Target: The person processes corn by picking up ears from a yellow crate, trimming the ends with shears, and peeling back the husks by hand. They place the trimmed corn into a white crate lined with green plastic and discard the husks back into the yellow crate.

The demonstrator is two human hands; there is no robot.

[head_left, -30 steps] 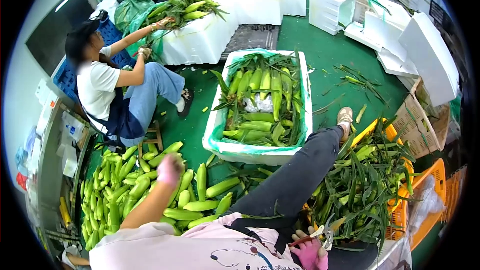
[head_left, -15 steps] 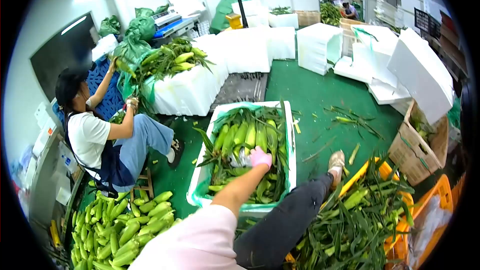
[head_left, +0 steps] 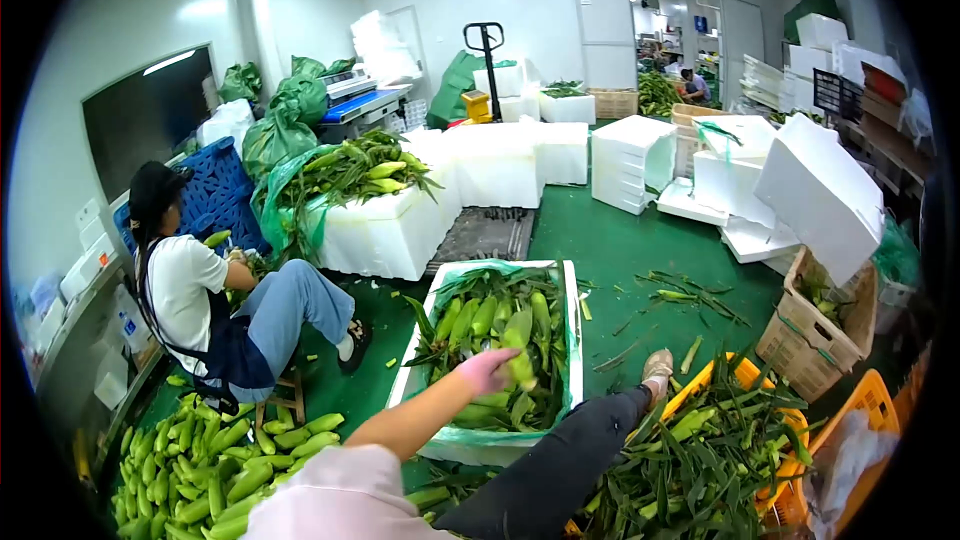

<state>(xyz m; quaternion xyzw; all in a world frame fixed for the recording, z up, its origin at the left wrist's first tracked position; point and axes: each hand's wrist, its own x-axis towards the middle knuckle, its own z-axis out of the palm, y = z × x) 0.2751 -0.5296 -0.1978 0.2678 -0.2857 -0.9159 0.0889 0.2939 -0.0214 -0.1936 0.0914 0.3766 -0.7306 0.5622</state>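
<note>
My left hand (head_left: 487,371), in a pink glove, reaches over a white foam box (head_left: 405,387) lined with green plastic. Its fingers are closed on an ear of corn (head_left: 520,348), still in pale green husk, tilted above the other ears. More husked corn (head_left: 462,324) lies side by side in the box, with long leaves around the edges. Something shiny and clear beside the hand is mostly hidden. My right hand is out of view.
A heap of corn (head_left: 190,475) lies at lower left near a seated co-worker (head_left: 185,275). Stripped leaves (head_left: 690,460) fill a yellow crate at right, beside my outstretched leg (head_left: 560,465). Foam boxes (head_left: 490,165), a pallet jack (head_left: 484,65) and a carton (head_left: 815,340) stand farther off.
My left hand has shifted slightly left and now holds an ear of corn raised above the rest. The view has tilted up. The co-worker's raised arm has come down.
</note>
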